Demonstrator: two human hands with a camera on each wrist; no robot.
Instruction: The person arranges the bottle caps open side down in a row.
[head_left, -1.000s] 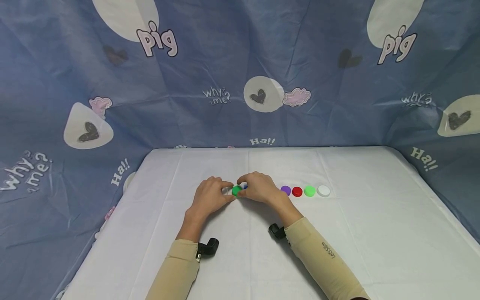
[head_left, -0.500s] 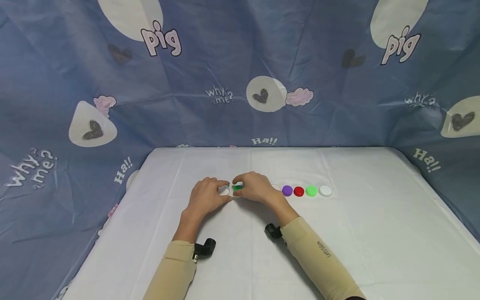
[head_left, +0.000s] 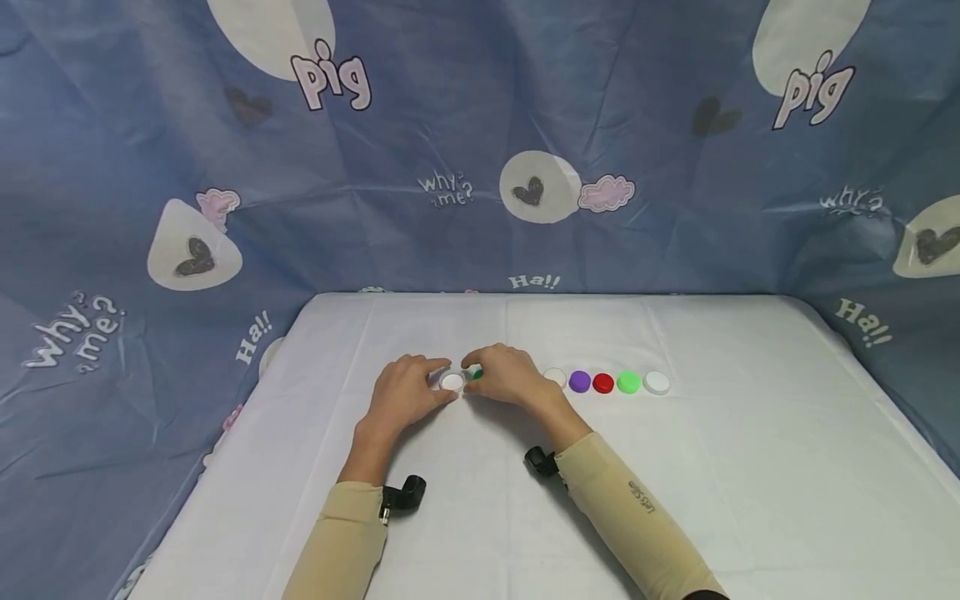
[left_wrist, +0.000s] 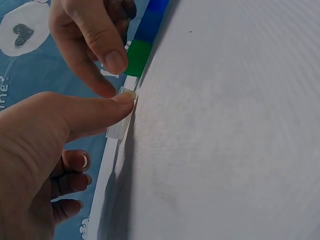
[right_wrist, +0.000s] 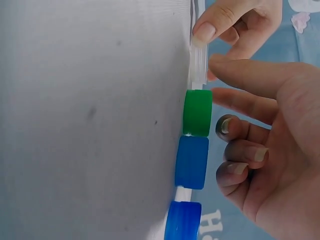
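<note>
My left hand (head_left: 401,396) pinches a white, clear-sided bottle cap (head_left: 452,382) between thumb and fingers; in the right wrist view, that thumb lies on the cap's near side. My right hand (head_left: 510,377) is just to the right, thumb and forefinger spread, fingertips right at the white cap's edge. A green cap (right_wrist: 198,113) stands beside the white one, under the right hand and mostly hidden in the head view. Two blue caps (right_wrist: 192,162) follow it in line, below the right palm.
The row runs on to the right with a white cap (head_left: 553,377), a purple cap (head_left: 580,382), a red cap (head_left: 603,383), a light green cap (head_left: 628,382) and another white cap (head_left: 657,382). A white cloth (head_left: 750,467) covers the table; a blue printed curtain (head_left: 420,242) hangs behind.
Both hands have shifted left along the row. The right fingers have passed from around the green cap to the white cap's edge, uncovering a white cap on the right. The head view has turned slightly.
</note>
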